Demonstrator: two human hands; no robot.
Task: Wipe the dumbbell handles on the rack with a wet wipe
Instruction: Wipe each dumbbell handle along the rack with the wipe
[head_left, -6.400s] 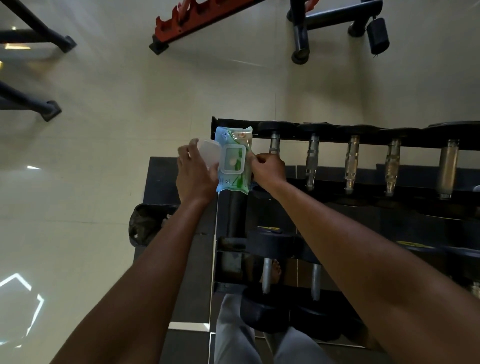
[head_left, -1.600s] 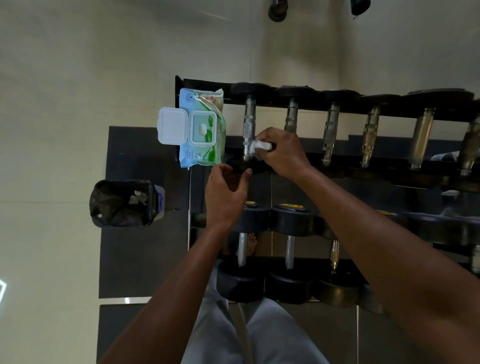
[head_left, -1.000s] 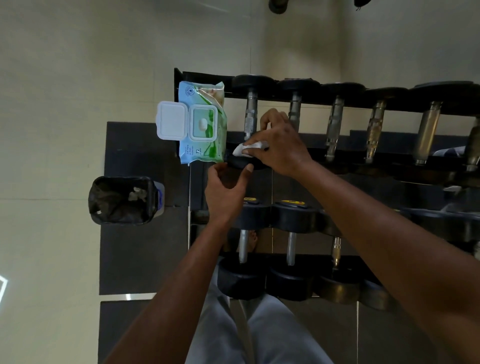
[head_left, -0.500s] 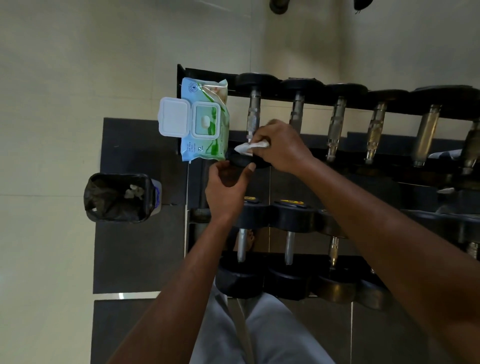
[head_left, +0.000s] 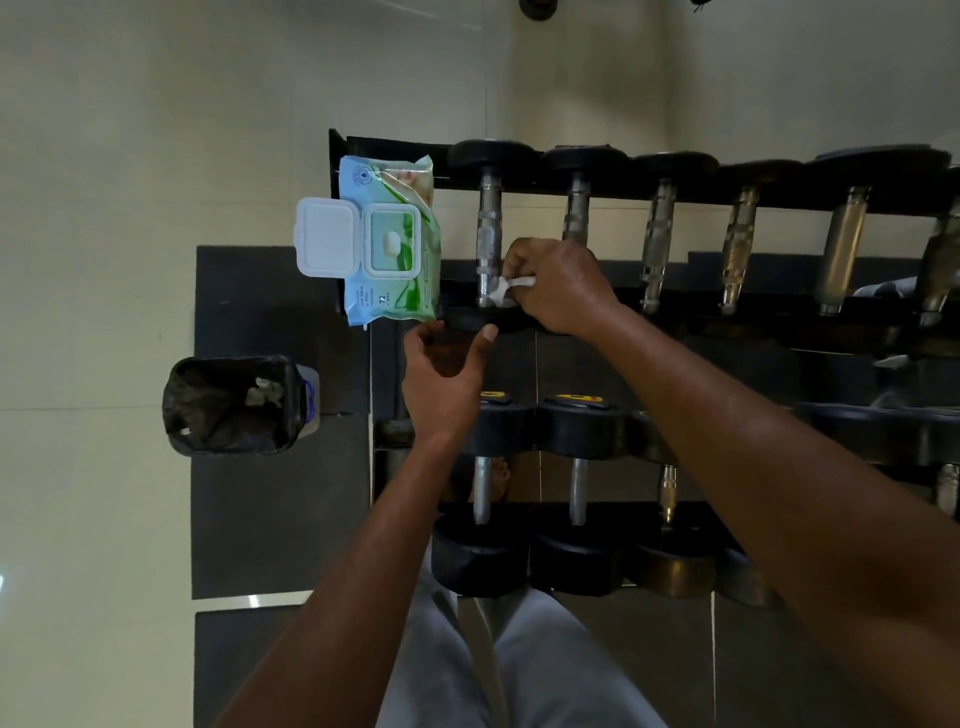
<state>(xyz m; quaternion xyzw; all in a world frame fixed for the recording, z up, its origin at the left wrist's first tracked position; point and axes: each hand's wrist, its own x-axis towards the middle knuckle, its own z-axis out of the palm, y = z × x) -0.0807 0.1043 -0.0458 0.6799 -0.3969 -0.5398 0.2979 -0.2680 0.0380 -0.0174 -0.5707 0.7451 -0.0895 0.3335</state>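
The wet-wipe pack (head_left: 388, 244) lies at the left end of the dumbbell rack's (head_left: 779, 200) top tier, lid flipped open toward the floor side; "72" is legible on it, the rest too small to read. The right hand (head_left: 561, 291) pinches a white wet wipe (head_left: 511, 288) against the near end of the leftmost dumbbell handle (head_left: 488, 234). The left hand (head_left: 444, 371) hovers just below, fingers loosely spread, holding nothing. A lined bin (head_left: 234, 405) stands on the floor off the rack's left end.
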